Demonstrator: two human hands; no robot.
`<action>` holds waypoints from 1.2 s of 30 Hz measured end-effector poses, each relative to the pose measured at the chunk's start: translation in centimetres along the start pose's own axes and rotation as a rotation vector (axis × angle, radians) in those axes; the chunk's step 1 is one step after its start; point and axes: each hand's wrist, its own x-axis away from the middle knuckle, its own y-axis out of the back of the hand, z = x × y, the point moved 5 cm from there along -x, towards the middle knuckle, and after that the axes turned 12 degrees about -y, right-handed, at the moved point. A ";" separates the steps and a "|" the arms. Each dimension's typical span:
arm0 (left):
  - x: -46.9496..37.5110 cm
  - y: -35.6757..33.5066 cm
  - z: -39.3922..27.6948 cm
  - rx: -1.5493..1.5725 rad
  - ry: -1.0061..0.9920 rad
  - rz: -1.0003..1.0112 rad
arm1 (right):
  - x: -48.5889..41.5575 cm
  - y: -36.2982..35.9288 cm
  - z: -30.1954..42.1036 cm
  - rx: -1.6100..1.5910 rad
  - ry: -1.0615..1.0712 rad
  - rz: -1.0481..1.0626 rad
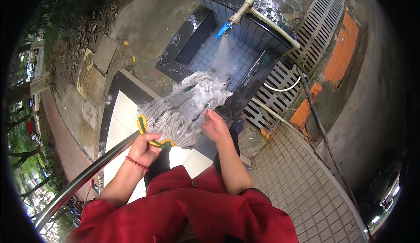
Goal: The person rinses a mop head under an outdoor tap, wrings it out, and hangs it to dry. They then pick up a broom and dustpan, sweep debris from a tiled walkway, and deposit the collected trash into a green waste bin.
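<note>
A wet grey string mop head with a yellow and green band lies spread before me, its far end under water spraying from a tap with a blue lever. My left hand, a red bead bracelet at its wrist, grips the band at the near end. The steel mop pole runs from the band to the lower left. My right hand is at the mop's right edge, thumb and fingertips closed on some strands. Beyond the mop, water wets the floor of the tiled outdoor basin.
A pale pipe crosses the basin's back wall. Metal drain grates run along the right, beside a grey hose and orange tiles. A cream-tiled ledge with a dark border stands at the left, near my legs.
</note>
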 end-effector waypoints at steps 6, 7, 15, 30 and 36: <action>0.6 -1.2 -1.2 0.061 -0.031 0.114 | 1.2 -3.9 2.9 -0.113 0.298 -0.147; 0.9 -1.0 -1.7 0.070 -0.032 0.126 | 1.9 -5.3 3.7 -0.039 0.319 -0.146; -3.0 5.8 -7.4 0.511 0.037 0.142 | -2.4 -14.7 6.7 0.444 0.279 -0.084; -13.4 9.9 0.5 0.189 0.070 -0.007 | -0.6 5.3 9.7 0.415 0.037 -0.684; -14.5 10.7 0.8 0.168 0.075 -0.148 | 1.8 1.6 15.4 0.284 0.317 -0.467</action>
